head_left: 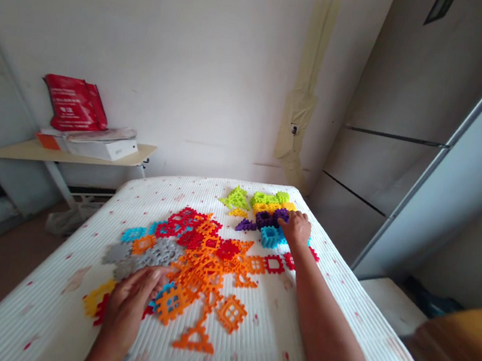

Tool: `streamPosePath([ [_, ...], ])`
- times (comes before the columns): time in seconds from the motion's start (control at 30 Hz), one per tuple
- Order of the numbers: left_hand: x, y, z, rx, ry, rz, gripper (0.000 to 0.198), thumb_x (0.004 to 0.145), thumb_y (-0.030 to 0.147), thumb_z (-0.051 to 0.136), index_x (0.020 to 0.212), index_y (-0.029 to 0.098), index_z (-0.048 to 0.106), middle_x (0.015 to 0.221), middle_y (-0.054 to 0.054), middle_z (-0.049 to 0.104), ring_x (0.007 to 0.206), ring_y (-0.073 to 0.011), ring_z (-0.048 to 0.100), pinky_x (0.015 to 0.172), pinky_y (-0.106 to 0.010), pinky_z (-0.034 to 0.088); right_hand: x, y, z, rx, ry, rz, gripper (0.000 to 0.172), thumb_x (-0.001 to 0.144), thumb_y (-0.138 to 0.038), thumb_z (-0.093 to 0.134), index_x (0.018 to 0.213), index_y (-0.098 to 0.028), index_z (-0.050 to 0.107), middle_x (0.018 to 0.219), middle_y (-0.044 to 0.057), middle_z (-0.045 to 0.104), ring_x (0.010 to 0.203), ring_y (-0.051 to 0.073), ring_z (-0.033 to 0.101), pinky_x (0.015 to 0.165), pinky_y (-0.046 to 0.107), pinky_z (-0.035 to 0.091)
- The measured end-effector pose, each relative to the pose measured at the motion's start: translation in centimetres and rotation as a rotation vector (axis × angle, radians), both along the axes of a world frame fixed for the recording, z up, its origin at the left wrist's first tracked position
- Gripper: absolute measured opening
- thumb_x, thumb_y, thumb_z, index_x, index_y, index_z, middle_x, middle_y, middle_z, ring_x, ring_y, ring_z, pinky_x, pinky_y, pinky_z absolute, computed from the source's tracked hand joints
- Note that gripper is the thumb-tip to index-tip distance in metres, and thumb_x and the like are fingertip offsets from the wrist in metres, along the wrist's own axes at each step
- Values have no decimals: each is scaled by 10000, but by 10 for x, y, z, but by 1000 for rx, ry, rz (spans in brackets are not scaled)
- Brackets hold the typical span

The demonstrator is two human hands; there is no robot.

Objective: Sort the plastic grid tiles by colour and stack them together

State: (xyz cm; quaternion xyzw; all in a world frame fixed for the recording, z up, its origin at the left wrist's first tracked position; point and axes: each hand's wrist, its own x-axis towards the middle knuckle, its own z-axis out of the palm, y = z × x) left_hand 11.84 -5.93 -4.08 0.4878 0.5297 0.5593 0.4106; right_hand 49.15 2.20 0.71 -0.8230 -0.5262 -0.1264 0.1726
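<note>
A heap of flat plastic waffle tiles lies on a white quilted mattress [67,311]. Orange tiles [209,269] fill the middle, with red tiles [184,223] behind them and grey tiles [146,254] to the left. My left hand [129,302] rests palm down, fingers spread, on the near left edge of the heap, over yellow and red pieces. My right hand [296,228] reaches far right, its fingers curled on a stack of purple tiles [270,216] beside a blue tile [271,236]. Yellow-green tiles [265,198] lie just beyond.
A lone orange triangle [195,338] lies near the front. A low shelf [68,153] at the back left carries a red bag [74,102] and a white box. A grey cabinet [406,169] stands at the right of the mattress.
</note>
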Motion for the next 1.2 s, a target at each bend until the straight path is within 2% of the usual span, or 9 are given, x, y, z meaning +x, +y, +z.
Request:
streamPosePath([
  [0.37, 0, 1, -2, -8, -11, 5, 369, 659, 500, 652, 838, 180, 691, 698, -30, 655, 629, -161, 561, 610, -267, 465, -5, 1, -4, -46, -22, -29, 366, 827, -427, 509, 1026, -141, 622, 1070, 150, 603, 1034, 261, 487, 772, 331, 388],
  [0.83, 7, -6, 11, 27, -8, 5, 376, 681, 523, 622, 780, 165, 684, 645, -20, 606, 603, -146, 519, 573, -247, 430, -8, 1, -4, -65, -4, -29, 377, 819, -436, 527, 1051, -149, 598, 1080, 145, 584, 1048, 278, 485, 772, 357, 389],
  [0.93, 9, -8, 15, 47, -33, 19, 356, 705, 500, 610, 767, 155, 674, 635, -14, 590, 589, -131, 506, 563, -232, 423, -9, -1, 3, -35, -2, -25, 387, 813, -433, 530, 1070, -150, 594, 1076, 149, 582, 1029, 288, 494, 769, 371, 388],
  [1.03, 7, -7, 17, 61, -50, 91, 351, 714, 480, 612, 777, 139, 666, 626, -10, 583, 590, -124, 509, 576, -225, 428, -14, -5, 19, 79, -11, 23, 388, 802, -416, 539, 1076, -149, 603, 1060, 149, 592, 1003, 294, 510, 761, 365, 395],
  [1.2, -2, -2, 15, 99, -97, 256, 314, 722, 438, 615, 796, 137, 658, 633, 5, 580, 582, -99, 500, 578, -201, 417, -31, -13, 47, 243, 102, 220, 333, 776, -338, 553, 1038, -148, 633, 1038, 116, 622, 917, 238, 563, 761, 319, 415],
])
